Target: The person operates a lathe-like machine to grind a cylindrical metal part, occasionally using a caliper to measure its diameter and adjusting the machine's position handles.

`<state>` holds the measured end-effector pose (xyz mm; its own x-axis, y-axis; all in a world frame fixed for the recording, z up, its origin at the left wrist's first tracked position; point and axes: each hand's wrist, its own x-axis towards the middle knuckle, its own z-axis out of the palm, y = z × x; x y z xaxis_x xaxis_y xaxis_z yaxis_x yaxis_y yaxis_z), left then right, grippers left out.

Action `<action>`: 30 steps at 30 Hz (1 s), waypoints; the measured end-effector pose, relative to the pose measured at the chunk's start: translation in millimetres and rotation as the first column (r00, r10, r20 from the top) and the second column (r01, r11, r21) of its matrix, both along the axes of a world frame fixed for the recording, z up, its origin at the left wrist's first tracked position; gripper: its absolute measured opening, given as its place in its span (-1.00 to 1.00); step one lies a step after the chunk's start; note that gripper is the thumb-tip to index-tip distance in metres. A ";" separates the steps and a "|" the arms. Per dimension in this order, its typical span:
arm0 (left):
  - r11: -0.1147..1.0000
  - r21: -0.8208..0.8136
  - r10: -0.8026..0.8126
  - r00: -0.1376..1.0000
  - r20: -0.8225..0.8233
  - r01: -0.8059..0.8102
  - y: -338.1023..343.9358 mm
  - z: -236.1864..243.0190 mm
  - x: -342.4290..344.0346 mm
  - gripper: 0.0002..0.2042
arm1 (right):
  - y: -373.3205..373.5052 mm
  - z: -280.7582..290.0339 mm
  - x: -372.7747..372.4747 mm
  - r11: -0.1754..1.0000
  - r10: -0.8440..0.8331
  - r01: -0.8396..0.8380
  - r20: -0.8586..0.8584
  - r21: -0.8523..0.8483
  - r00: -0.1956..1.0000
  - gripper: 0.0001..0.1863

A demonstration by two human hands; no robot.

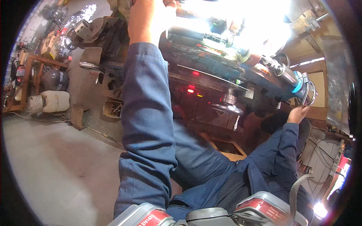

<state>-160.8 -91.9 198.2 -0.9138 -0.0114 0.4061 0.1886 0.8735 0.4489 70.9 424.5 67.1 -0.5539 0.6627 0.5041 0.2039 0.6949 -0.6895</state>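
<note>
My left hand point(148, 20) reaches up to the top edge of the head view, over the machine's far left part. Its fingers run out of the picture or into glare, so what they touch is hidden. At the right end of the machine, which looks like a metal lathe point(207, 54), my right hand point(298, 114) has its fingers closed on the rim of a shiny handwheel point(311, 94). A blue ring point(299, 81) and a steel cylinder point(287, 75) sit just inward of that wheel. Both forearms are in dark blue sleeves.
A second chrome handwheel point(228, 109) with a crank handle sticks out from the front, near my knees. Another handwheel point(91, 67) is at left. A whitish gas cylinder point(55, 101) lies by a wooden rack point(28, 81). Cables point(320, 147) hang at right. Strong glare covers the top.
</note>
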 end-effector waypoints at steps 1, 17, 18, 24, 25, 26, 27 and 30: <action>1.000 -0.012 0.007 1.000 -0.020 -0.007 -0.5 -1.2 -1.0 -0.71 | 0.8 -8.3 2.9 0.999 0.021 -0.022 -0.004 -0.048 1.000 -0.43; 0.996 -0.019 -0.087 0.989 -0.116 0.086 -4.5 -15.6 -8.5 -0.70 | -244.1 -84.0 46.9 0.152 0.752 -0.046 0.085 -0.987 0.654 -0.62; 0.996 -0.072 -0.054 0.996 -0.067 0.049 -0.8 -19.3 -12.6 -0.68 | -230.2 -106.2 50.5 0.110 0.839 0.046 0.118 -0.993 0.532 -0.68; 0.997 0.015 -0.077 0.992 0.101 0.076 -1.3 -23.7 -22.8 -0.67 | -219.2 -218.8 26.3 -0.037 0.999 -0.200 -0.034 -0.979 -0.017 -0.57; 0.997 0.015 -0.078 0.989 0.124 0.076 5.5 -14.6 -18.2 -0.67 | -224.1 -232.8 25.3 0.075 0.988 -0.403 0.121 -0.912 -0.092 -0.57; 0.998 0.002 -0.064 0.992 0.109 0.064 -1.7 -11.1 -14.6 -0.67 | -258.5 -181.7 6.4 -0.011 0.986 -0.419 0.060 -0.908 -0.156 -0.56; 0.999 0.015 -0.043 0.982 0.182 0.041 -2.5 -6.8 -13.3 -0.68 | -267.1 -167.2 0.1 -0.090 0.951 -0.625 0.120 -0.775 -0.286 -0.58; 1.000 0.004 -0.009 0.983 0.183 0.008 0.8 -4.6 -11.4 -0.70 | -290.5 -135.3 -10.4 -0.385 0.907 -0.512 -0.211 -0.768 -0.365 -0.59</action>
<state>-172.2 -91.1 193.6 -0.9727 -0.0047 0.2318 0.1100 0.8706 0.4795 60.5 134.0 -68.1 -0.5295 -0.8438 -0.0873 0.1063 0.0361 -0.9937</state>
